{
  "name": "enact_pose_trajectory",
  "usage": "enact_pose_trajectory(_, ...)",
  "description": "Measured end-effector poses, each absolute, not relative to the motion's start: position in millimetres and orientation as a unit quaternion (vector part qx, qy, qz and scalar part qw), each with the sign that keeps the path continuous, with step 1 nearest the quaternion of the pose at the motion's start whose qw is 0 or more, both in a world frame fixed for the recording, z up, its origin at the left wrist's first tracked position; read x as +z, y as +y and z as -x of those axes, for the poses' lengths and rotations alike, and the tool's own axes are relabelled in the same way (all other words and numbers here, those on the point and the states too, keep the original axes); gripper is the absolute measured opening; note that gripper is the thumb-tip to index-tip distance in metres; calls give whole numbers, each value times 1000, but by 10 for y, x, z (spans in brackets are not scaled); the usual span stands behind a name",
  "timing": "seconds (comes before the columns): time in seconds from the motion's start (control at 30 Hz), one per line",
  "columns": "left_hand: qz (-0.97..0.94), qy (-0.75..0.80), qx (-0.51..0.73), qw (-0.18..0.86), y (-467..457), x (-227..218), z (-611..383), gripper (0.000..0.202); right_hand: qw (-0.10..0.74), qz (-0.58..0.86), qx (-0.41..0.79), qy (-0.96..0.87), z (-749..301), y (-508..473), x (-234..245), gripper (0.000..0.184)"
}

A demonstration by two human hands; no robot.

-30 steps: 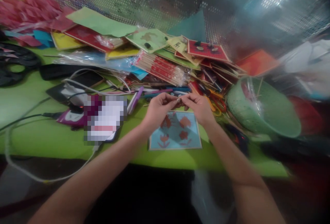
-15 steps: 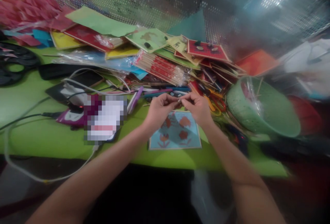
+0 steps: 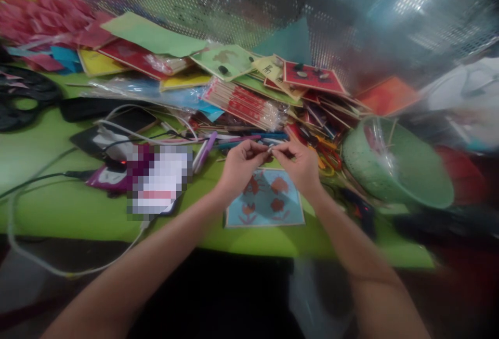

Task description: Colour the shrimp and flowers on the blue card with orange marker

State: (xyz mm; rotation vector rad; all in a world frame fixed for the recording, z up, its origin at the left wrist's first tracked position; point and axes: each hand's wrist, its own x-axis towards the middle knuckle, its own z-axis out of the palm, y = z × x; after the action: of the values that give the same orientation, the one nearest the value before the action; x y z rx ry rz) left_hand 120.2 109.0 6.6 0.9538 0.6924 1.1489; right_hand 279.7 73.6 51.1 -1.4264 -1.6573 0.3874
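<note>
My left hand and my right hand meet fingertip to fingertip above the table. Both pinch a tiny pale piece between thumbs and forefingers; it is too small to name. Below them lies a light blue card with orange flower shapes and darker leaf shapes on it. My hands cover part of the card's upper edge. Just beyond the right hand are scissors with orange and yellow handles, partly hidden among other tools.
A green basket stands at the right. Left are a phone, a purple-and-white power strip and looping cables. Across the back lie coloured cards, a pack of wooden sticks and pink paper. The green table's front edge runs close to me.
My fingertips have shifted very slightly around the tiny piece, and the right fingers look a little more curled. The card and everything else stay where they were.
</note>
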Motion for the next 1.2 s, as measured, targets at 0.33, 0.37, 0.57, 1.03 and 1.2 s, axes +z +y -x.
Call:
enact_pose_trajectory(0.33, -476, 333, 487, 652, 1094, 89, -1177, 38, 357, 578, 5, -734, -2765, 704, 547, 14)
enact_pose_trajectory(0.37, -469, 328, 485, 662, 1097, 96, -1176, 38, 354, 580, 1, -734, -2762, 703, 544, 15)
enact_pose_trajectory(0.57, -428, 306, 481, 702, 1114, 93, -1190, 42, 409, 584, 65, -698, -2758, 704, 515, 14)
enact_pose_trajectory(1.03, -376, 280, 463, 753, 1129, 135, -1139, 47, 491, 581, 306, -572, -2815, 761, 644, 17)
enact_pose_trajectory(1.2, -416, 318, 477, 706, 1198, 148, -1085, 43, 499, 574, 332, -559, -2856, 781, 606, 17)
